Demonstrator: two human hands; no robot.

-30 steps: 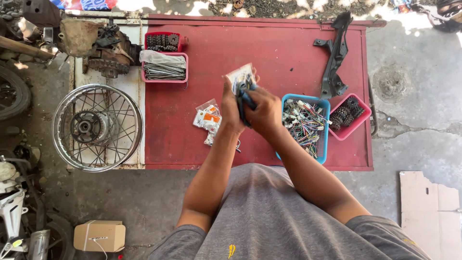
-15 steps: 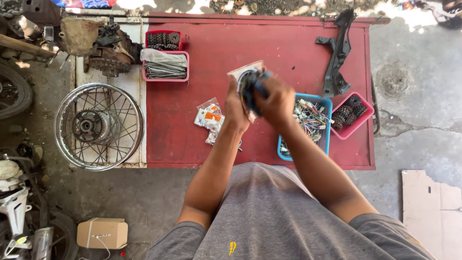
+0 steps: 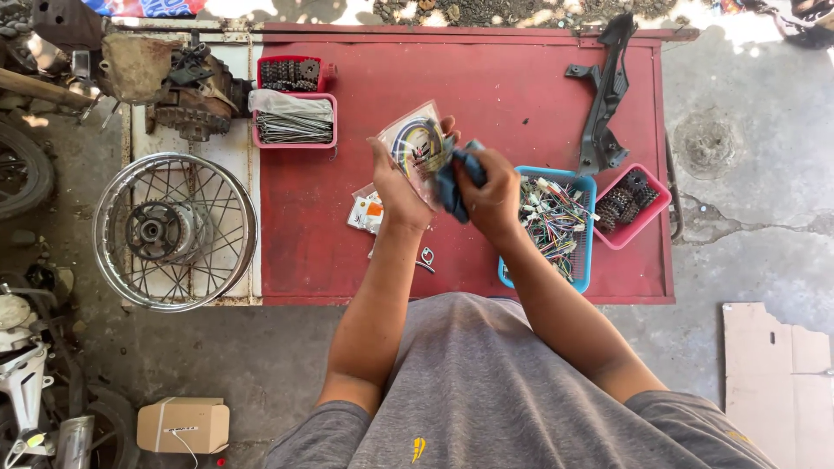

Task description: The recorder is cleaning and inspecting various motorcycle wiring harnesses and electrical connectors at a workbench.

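Overhead view above a red table (image 3: 486, 113). Left hand (image 3: 401, 178) with fingers curled around a clear plastic bag (image 3: 415, 143) of coiled coloured wires, held up over the middle of the table, well clear of its surface. Right hand (image 3: 493, 187) closed on a crumpled blue cloth (image 3: 453, 178), pressed against the lower right side of the bag. Best done with the bag pinched by one edge and kept flat, the cloth drawn in short strokes away from the gripping fingers, pressure light enough to spare the thin plastic, each face turned in order. Just right of the hands, a blue tray (image 3: 582, 260) of loose wires and plugs; beside it, a pink tray (image 3: 638, 227) of dark sprockets. Below the left hand, small packets (image 3: 367, 211) flat on the table. Far left, a spoked wheel (image 3: 174, 231)
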